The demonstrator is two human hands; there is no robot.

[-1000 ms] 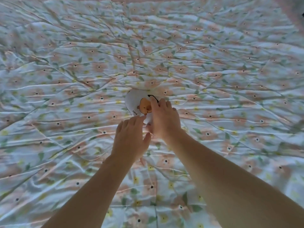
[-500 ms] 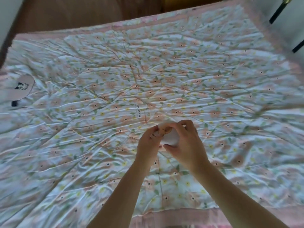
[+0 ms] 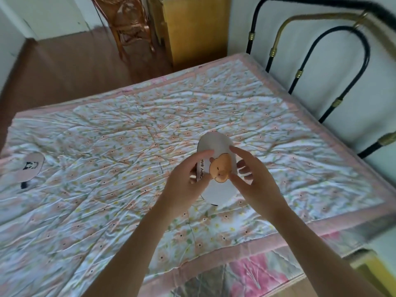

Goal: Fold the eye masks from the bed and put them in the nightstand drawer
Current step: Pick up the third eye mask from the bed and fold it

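Two hands hold one white eye mask above the bed's middle: left hand pinching its left edge, right hand pinching its right. Mask oval, smooth, black-trimmed, printed with an orange bear. Second eye mask, pinkish, lies flat near the left edge of the wrinkled floral quilt. Black metal headboard at right.
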